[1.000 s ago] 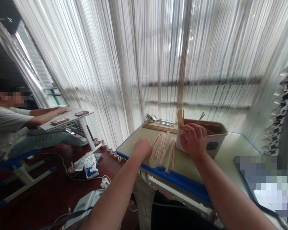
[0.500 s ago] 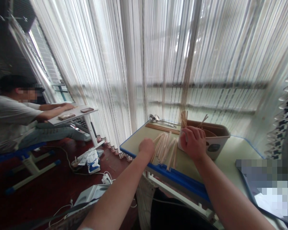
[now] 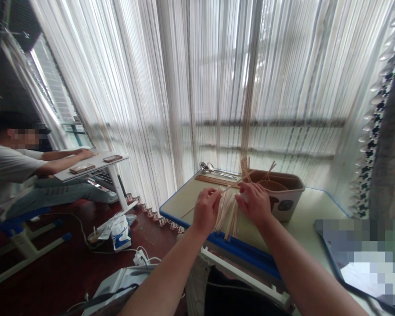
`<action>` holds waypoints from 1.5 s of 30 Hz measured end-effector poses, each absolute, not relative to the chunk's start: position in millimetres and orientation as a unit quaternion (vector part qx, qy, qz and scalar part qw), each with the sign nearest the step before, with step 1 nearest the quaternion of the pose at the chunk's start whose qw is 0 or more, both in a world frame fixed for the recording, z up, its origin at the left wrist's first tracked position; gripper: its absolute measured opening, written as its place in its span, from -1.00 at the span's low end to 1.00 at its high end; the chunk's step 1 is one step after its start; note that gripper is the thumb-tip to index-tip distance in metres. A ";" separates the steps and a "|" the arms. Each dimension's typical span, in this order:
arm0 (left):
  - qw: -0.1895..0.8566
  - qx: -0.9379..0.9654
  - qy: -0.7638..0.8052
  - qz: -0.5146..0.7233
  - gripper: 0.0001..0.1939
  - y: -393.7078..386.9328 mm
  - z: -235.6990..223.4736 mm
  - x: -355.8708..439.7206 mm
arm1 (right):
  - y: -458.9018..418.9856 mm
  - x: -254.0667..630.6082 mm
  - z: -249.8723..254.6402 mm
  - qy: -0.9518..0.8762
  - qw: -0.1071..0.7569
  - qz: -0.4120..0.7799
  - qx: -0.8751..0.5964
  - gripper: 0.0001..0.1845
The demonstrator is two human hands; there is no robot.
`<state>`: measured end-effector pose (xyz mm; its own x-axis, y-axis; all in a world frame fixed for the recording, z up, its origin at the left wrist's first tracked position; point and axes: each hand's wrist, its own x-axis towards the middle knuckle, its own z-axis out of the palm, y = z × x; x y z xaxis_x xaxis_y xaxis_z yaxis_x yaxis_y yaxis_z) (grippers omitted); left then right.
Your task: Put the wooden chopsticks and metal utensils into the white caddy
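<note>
Over the near part of the table, my left hand [image 3: 206, 211] is closed around light wooden chopsticks [image 3: 229, 188], whose thin end sticks out to its left. My right hand [image 3: 256, 202] pinches their other end, just in front of the bin. How many sticks I hold cannot be made out. A loose pile of paired chopsticks [image 3: 231, 215] lies under and between my hands. The beige bin [image 3: 291, 199] stands behind my right hand, with more chopsticks [image 3: 245, 164] upright at its left end and a few leaning inside.
Behind the pile lie dark brown chopsticks [image 3: 212, 180] and metal ladles [image 3: 220, 171]. A blurred dark-edged object [image 3: 335, 250] rests on the table's right side. At left, another person [image 3: 9, 162] sits at a white desk [image 3: 98, 163]. Cables, a power strip [image 3: 141, 258] and bags cover some floor.
My hands have come closer together over the pile, the right one moving left from the bin's front. Chopsticks now show stretched between them. The view has shifted slightly right.
</note>
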<state>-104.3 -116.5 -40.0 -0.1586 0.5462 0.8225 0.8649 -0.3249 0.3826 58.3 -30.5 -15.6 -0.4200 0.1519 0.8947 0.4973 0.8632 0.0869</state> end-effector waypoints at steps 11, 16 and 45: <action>0.192 -0.699 -0.457 -0.516 -0.58 -64.5 -18.0 -65.7 | -29.5 59.1 -8.1 -0.669 0.694 0.043 -0.264 -0.85; 0.198 -0.584 -0.659 -0.431 -0.52 -31.8 -14.5 -102.1 | -14.0 79.0 2.3 -0.542 0.780 -0.007 -0.311 -0.84; 0.032 -0.545 -0.818 -0.183 -0.73 -35.0 -62.4 -164.4 | -9.5 72.3 -13.0 -0.694 0.603 -0.254 -0.300 -0.81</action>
